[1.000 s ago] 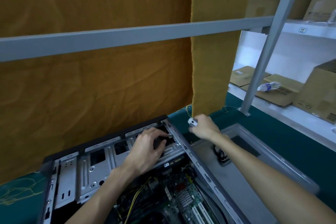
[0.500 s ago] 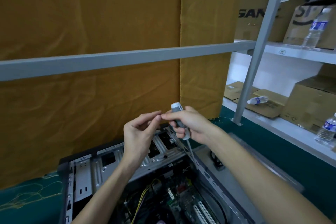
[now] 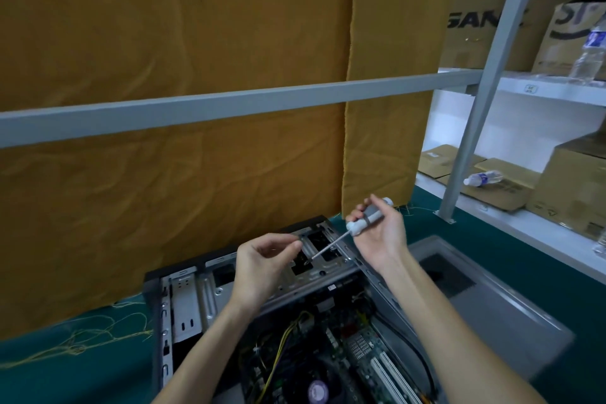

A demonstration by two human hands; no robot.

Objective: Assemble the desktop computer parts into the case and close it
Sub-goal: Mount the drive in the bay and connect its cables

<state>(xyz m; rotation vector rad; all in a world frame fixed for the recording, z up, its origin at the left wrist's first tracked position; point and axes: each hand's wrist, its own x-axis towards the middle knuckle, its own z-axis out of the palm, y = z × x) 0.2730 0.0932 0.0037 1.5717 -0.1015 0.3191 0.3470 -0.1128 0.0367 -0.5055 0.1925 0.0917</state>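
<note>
Lying open on the green table (image 3: 557, 275), the case (image 3: 183, 302) is showing its board (image 3: 357, 351), yellow wires (image 3: 288, 338) and a silver drive cage (image 3: 314, 269) at the far end. The right hand (image 3: 382, 233) is curling its fingers round a grey-and-white screwdriver (image 3: 364, 220), its shaft slanting down-left over the cage. The left hand (image 3: 262, 266) is hovering just left of the tip, thumb and forefinger pinched together; whether they are holding a screw is too small to tell. A grey side panel (image 3: 511, 315) is lying flat just right of the case. An ochre cloth (image 3: 164, 174) is hanging close behind the case's far edge, crossed by a grey rail (image 3: 229, 105).
</note>
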